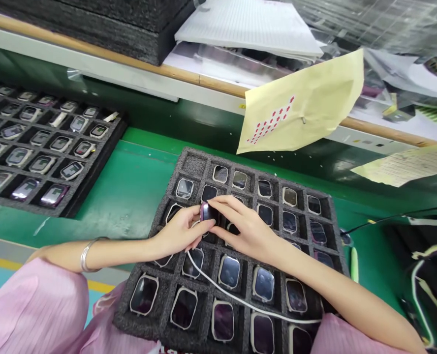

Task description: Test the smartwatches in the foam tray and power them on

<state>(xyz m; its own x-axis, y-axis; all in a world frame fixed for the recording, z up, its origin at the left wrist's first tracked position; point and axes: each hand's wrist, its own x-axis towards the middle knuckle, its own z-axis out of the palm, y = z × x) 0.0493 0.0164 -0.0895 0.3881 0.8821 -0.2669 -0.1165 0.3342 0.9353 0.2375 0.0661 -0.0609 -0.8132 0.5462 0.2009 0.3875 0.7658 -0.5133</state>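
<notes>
Both my hands meet over a black foam tray (196,162) whose pockets hold several smartwatch cases. Between them is one smartwatch case (208,212) with a dark screen, held just above the tray. My left hand (179,231) pinches its left side with thumb and fingers. My right hand (242,223) grips its top and right side, fingers curled. A thin white cable (236,298) runs from under my hands across the tray toward the lower right. A silver bracelet (86,253) circles my left wrist.
A second foam tray (76,204) filled with several watch cases lies at the left on the green bench (130,182). A yellow envelope (307,103) hangs from the shelf edge behind. Stacked foam and papers sit on the shelf. Black cables lie at the right.
</notes>
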